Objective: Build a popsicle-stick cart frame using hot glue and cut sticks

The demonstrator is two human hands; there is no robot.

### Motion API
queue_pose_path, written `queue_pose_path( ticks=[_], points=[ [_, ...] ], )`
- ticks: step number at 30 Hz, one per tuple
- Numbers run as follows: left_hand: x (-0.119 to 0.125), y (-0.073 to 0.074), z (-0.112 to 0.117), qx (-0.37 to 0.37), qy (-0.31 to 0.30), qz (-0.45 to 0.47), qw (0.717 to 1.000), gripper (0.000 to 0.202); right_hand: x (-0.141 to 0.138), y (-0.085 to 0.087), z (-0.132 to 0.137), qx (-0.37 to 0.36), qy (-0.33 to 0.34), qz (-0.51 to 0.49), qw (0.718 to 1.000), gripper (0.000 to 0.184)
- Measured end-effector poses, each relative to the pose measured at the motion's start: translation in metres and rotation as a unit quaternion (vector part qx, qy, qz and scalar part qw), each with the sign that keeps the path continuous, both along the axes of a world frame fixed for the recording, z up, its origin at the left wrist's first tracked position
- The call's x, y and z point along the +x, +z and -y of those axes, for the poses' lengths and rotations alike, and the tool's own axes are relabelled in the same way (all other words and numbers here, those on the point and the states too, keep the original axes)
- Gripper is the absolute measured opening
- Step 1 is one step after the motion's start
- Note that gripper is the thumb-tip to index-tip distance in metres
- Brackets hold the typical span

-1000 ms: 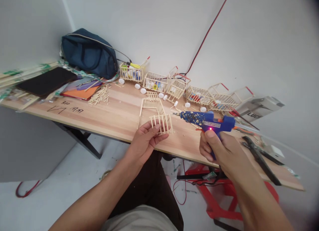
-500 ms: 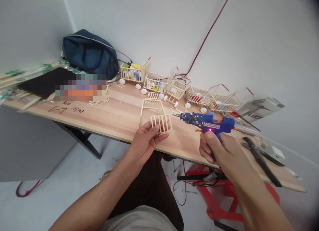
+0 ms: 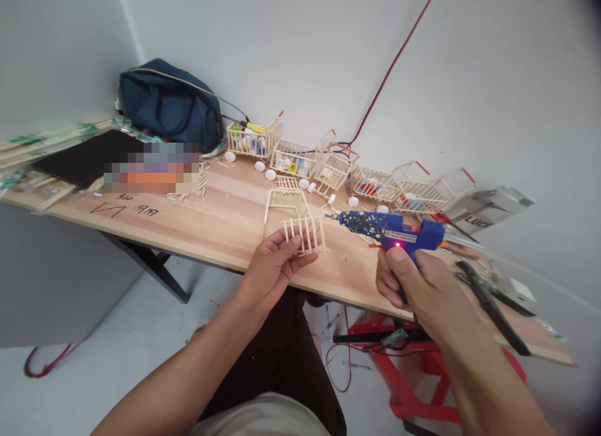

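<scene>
Between the thumb and fingers of my left hand (image 3: 282,255) is a small slatted panel of thin wooden sticks (image 3: 306,234), held above the front of the table. My right hand (image 3: 404,274) is wrapped round the handle of a blue glue gun (image 3: 392,228), whose small red light glows. Its barrel is speckled with dried glue, and the nozzle points left at the panel's upper right corner. Whether the tip touches the stick I cannot tell. Just behind the panel, a stick frame (image 3: 287,198) lies on the wooden table (image 3: 225,229).
Several miniature stick shopping carts (image 3: 295,159) with white wheels line the wall. A blue bag (image 3: 171,107) and a black mat (image 3: 89,154) sit at the left. Black-handled cutters (image 3: 493,307) lie at the right edge. A red stool (image 3: 413,386) stands below.
Both hands keep their hold, and the glue gun's nozzle stays by the panel's corner. The camera view has shifted very slightly.
</scene>
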State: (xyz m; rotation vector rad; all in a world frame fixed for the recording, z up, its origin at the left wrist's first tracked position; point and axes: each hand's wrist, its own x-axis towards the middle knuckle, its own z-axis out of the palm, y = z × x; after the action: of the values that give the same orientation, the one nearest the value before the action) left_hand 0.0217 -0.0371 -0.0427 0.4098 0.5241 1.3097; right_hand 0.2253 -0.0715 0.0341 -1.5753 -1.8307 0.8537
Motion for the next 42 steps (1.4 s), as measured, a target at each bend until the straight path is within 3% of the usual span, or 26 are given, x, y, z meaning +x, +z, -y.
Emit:
queue_pose_path(
  ticks=[11,42],
  points=[
    [-0.0010,0.0063,0.0018,0.005,-0.004,-0.007,1.000,0.017,0.0001,0.0029,-0.0001,0.007,-0.007,0.006,1.000,0.055],
    [-0.0031,0.0049,-0.0012,0.013,-0.011,0.004,1.000,0.015,-0.0005,0.0025,-0.0009,0.005,-0.008,0.014,1.000,0.056]
  ],
)
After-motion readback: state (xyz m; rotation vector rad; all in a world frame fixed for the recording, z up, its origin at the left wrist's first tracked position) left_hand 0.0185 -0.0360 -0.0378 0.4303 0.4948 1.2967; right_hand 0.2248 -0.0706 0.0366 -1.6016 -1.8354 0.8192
